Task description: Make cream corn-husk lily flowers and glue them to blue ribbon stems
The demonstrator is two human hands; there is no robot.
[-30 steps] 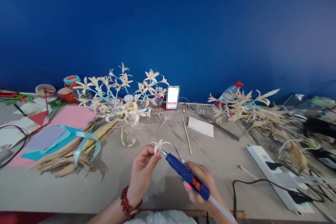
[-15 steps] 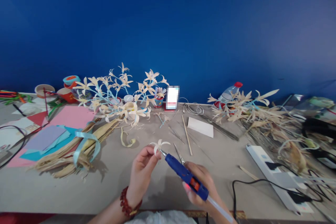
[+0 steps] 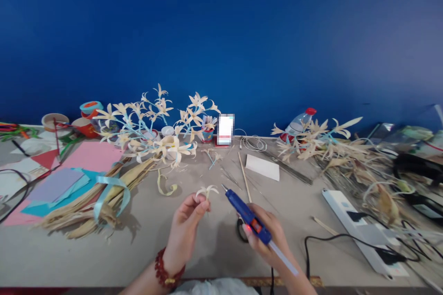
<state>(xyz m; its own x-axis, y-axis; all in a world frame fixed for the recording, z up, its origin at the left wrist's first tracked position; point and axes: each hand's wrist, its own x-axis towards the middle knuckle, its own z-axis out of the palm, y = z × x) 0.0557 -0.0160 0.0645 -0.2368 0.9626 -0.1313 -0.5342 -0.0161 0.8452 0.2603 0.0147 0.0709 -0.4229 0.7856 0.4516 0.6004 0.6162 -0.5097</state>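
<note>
My left hand (image 3: pixel 185 226) pinches the base of a small cream flower (image 3: pixel 207 191) with narrow, spread petals, made of what looks like dried husk. In my right hand (image 3: pixel 268 228) is a blue hot glue gun (image 3: pixel 245 212), its tip pointing up and left, a short gap from the petals. A clear glue stick (image 3: pixel 283 258) sticks out of its rear, and a red light glows by the grip. The black loop of a scissors handle (image 3: pixel 241 230) shows beside the right fingers; the rest of it is hidden, and I cannot tell whether the hand holds it.
Finished flower sprays (image 3: pixel 148 124) stand at the back left, with more flowers (image 3: pixel 321 140) at the back right. A husk bundle (image 3: pixel 90 203) with blue ribbon and coloured paper (image 3: pixel 93 154) lie left. Right are a power strip (image 3: pixel 360 230) and cables. A stick (image 3: pixel 244 177) and white card (image 3: pixel 263 167) lie ahead.
The glue gun's tip has moved away from the flower, to the right and up. The scissors' blades, visible before by the right hand, no longer show; a handle loop does.
</note>
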